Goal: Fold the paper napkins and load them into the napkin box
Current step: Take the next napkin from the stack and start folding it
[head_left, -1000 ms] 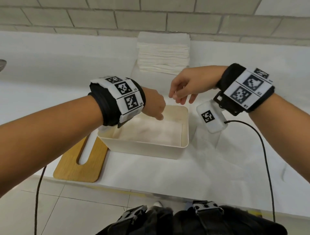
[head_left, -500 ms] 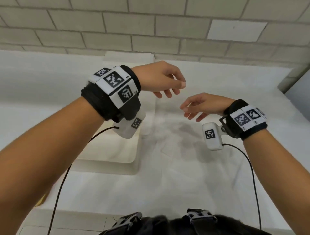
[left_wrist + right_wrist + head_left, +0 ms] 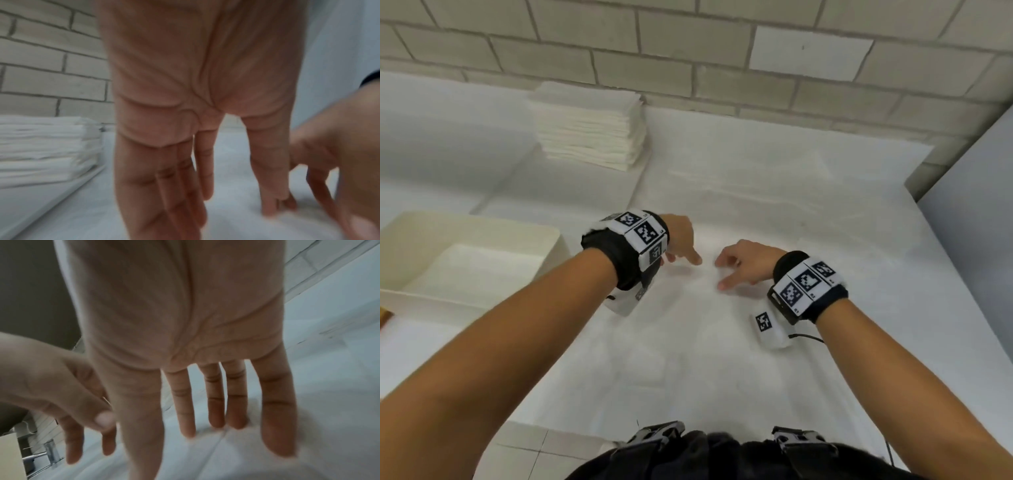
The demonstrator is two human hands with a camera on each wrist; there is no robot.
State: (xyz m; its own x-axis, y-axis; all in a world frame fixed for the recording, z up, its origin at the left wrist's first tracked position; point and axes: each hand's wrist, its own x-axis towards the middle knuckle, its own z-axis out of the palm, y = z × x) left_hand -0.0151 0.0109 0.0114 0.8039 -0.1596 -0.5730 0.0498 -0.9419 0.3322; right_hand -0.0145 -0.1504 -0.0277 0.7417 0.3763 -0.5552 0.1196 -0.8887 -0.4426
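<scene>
Both forearms were bare, and each wrist wore a thick black band (image 3: 619,260) faced with white panels printed with square black-and-white coded markers. A small white camera block (image 3: 768,325) bearing one more such marker hung below the right wristband (image 3: 808,286), with a thin black cable running from it. At the waist showed dark clothing with two grey strap buckles (image 3: 654,433).

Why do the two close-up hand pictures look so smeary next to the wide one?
Head view: fairly sharp, bricks bowed by the wide lens, the white napkin stack nearly washed out. Left wrist view: left hand soft with blur, looming large. Right wrist view: right hand equally smeared, fingertip edges blurred.
</scene>
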